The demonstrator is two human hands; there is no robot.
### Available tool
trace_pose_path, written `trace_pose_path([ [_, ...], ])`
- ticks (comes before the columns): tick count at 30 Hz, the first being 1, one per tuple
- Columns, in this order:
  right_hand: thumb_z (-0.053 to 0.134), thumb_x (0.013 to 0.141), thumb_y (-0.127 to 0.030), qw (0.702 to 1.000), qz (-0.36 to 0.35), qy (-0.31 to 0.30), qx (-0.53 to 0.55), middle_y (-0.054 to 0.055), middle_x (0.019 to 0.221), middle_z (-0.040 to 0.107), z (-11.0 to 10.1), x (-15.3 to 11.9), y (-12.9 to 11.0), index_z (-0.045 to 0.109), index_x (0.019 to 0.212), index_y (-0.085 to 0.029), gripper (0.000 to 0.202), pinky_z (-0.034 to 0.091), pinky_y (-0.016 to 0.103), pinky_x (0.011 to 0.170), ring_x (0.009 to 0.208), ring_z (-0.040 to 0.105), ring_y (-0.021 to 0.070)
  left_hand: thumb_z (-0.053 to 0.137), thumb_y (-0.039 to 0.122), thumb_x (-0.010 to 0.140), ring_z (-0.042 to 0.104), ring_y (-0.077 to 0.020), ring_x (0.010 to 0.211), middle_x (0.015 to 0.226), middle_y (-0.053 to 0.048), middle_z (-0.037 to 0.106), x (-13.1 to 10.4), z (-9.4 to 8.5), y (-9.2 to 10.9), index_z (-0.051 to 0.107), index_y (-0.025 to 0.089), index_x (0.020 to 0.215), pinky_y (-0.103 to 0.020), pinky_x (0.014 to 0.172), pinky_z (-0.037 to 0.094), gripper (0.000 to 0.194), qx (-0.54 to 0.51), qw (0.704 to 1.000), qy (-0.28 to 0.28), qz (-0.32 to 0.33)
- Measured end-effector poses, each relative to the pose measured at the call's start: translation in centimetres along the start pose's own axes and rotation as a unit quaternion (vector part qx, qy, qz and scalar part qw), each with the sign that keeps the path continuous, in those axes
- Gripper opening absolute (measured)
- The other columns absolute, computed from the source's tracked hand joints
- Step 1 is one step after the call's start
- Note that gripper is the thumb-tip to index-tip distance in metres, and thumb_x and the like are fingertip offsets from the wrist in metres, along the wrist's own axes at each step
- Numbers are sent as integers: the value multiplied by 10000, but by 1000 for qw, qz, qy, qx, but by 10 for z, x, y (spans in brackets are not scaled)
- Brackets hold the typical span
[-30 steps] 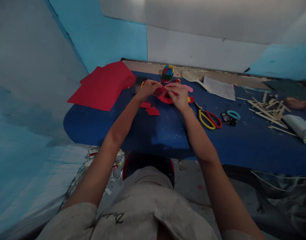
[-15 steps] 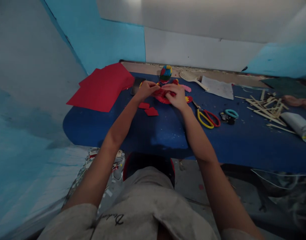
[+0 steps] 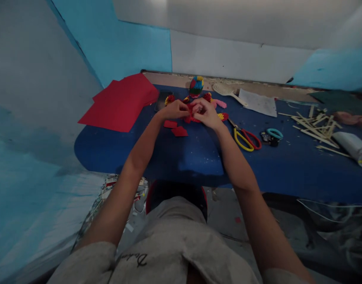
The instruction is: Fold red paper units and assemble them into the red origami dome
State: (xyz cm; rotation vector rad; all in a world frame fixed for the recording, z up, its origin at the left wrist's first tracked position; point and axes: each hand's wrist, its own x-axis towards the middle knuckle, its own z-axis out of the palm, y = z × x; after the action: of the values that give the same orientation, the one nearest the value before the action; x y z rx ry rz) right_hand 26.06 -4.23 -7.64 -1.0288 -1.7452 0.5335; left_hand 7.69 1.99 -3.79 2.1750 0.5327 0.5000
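Both hands meet over a red folded-paper piece (image 3: 194, 117) near the back middle of the blue table. My left hand (image 3: 175, 109) has its fingers closed on the red piece's left side. My right hand (image 3: 207, 113) curls round its right side, thumb and fingertips bent together on it. The fingers cover much of the piece. Just behind stands a multicoloured folded-paper ball (image 3: 196, 86). Red and yellow paper parts (image 3: 223, 116) and a pink one (image 3: 220, 103) lie to the right. Two small red paper pieces (image 3: 180, 131) rest in front of my left hand.
Large red sheets (image 3: 121, 103) cover the table's left end, beside a dark phone-like object (image 3: 163, 101). To the right are scissors (image 3: 245, 139), a blue-handled tool (image 3: 274, 133), a white brush (image 3: 228, 92), a white sheet (image 3: 257, 102) and several thin sticks (image 3: 315, 125).
My left hand has moved slightly down, uncovering a red and yellow part behind it. The fingers of my right hand have curled more, and the red piece between the hands has shifted.
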Motion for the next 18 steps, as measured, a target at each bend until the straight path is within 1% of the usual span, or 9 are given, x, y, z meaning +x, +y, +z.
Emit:
trace_pose_path([
  [1, 682, 751, -388, 1000, -2, -9, -4, -15, 750, 617, -1, 0, -1, 582, 1014, -259, 309, 547, 332, 671, 657, 593, 148, 563, 163, 746, 506, -61, 512, 559, 3, 617, -1, 0, 2, 696, 123, 637, -155, 490, 368, 176, -5, 1000, -9, -5],
  [2, 669, 766, -389, 1000, -7, -5, -13, -2, 785, 634, -1, 0, -2, 582, 1040, -257, 316, 557, 350, 698, 683, 610, 158, 567, 160, 745, 506, -59, 509, 553, 3, 615, -1, 0, 4, 688, 122, 626, -151, 489, 370, 174, -15, 1000, 3, -15],
  [3, 657, 780, -393, 999, -17, 8, -30, 18, 849, 652, -2, 0, -2, 579, 1070, -256, 330, 565, 376, 737, 726, 628, 173, 568, 157, 749, 508, -58, 509, 545, 5, 608, -1, 0, 6, 672, 120, 611, -148, 494, 378, 176, -32, 998, 36, -28],
  [5, 651, 793, -418, 994, -51, 42, -83, 71, 1056, 652, -3, 1, -2, 579, 1113, -255, 365, 552, 452, 862, 899, 648, 223, 563, 161, 771, 526, -58, 519, 547, 7, 603, 0, 2, 10, 645, 120, 612, -146, 521, 414, 183, -83, 985, 132, -68],
  [7, 659, 791, -462, 984, -84, 62, -145, 104, 1237, 585, -4, 2, -2, 605, 1099, -254, 376, 485, 527, 988, 1098, 598, 279, 556, 165, 796, 558, -62, 537, 566, 6, 618, 3, 4, 13, 635, 125, 648, -150, 557, 457, 172, -143, 960, 211, -115],
  [8, 654, 795, -485, 979, -90, 66, -170, 106, 1285, 555, -4, 2, -2, 626, 1072, -255, 361, 455, 546, 1024, 1153, 567, 293, 553, 166, 807, 576, -65, 549, 582, 3, 631, 4, 5, 14, 636, 128, 671, -156, 575, 475, 164, -172, 948, 231, -134],
  [11, 600, 836, -521, 973, -73, 83, -201, 88, 1303, 542, -3, 1, -5, 677, 979, -277, 293, 462, 528, 1023, 1119, 568, 273, 565, 161, 823, 623, -82, 582, 622, -15, 668, 7, 7, 13, 642, 134, 700, -177, 610, 512, 148, -221, 932, 241, -157],
  [14, 535, 880, -513, 970, -69, 110, -205, 81, 1260, 567, -2, -2, -11, 694, 933, -285, 283, 486, 501, 996, 1089, 579, 253, 574, 186, 840, 673, -110, 641, 675, -41, 703, 8, 9, 9, 657, 133, 721, -209, 652, 540, 155, -227, 936, 227, -145],
  [18, 511, 897, -487, 965, -65, 142, -211, 98, 1200, 590, 0, -2, -13, 662, 885, -248, 283, 452, 519, 1026, 1137, 566, 267, 595, 249, 859, 711, -140, 726, 781, -73, 739, 8, 13, 8, 682, 124, 805, -237, 689, 555, 162, -220, 944, 211, -124],
])
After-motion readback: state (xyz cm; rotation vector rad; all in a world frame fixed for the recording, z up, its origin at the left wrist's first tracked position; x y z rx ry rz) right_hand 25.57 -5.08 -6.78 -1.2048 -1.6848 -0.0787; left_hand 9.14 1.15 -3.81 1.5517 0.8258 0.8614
